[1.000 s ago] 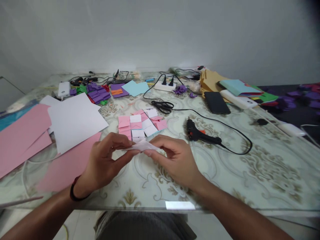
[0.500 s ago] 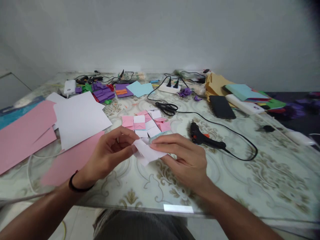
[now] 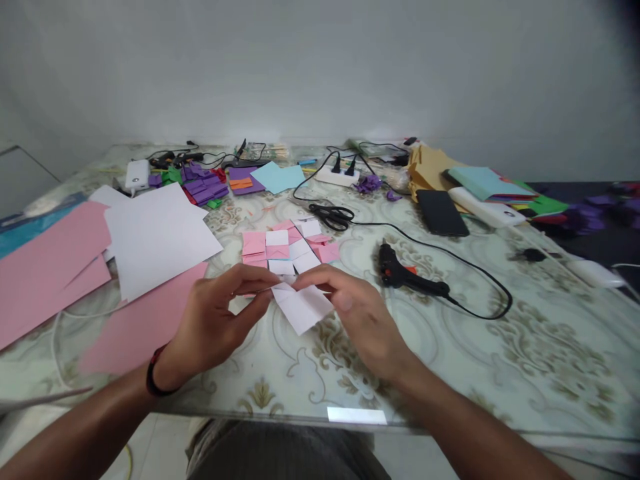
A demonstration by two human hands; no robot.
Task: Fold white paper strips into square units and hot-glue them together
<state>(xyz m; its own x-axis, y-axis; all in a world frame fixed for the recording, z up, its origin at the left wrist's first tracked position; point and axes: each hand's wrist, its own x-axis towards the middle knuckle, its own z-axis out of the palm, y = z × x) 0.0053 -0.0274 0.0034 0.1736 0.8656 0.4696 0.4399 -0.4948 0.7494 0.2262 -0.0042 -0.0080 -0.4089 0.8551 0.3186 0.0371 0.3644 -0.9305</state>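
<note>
A small piece of white paper [image 3: 303,309] with crease lines hangs between my two hands, above the front part of the table. My left hand [image 3: 223,320] pinches its left corner with thumb and fingers; a dark band circles that wrist. On the other side, my right hand [image 3: 361,317] has its fingers closed on the paper's upper right edge, with the fingertips partly hidden behind it. Just beyond the hands lie several folded pink and white paper pieces [image 3: 278,252].
White sheets [image 3: 160,233] and pink sheets [image 3: 45,267] lie at left. A black glue gun [image 3: 413,279] with a looping cord rests at right, near scissors [image 3: 333,215] and a phone [image 3: 443,212]. Behind are a power strip [image 3: 337,175] and purple folded papers [image 3: 201,183].
The white paper has been turned, and a flat, squarish face now points toward me. My right hand has rolled and its fingers have shifted to the paper's upper edge.
</note>
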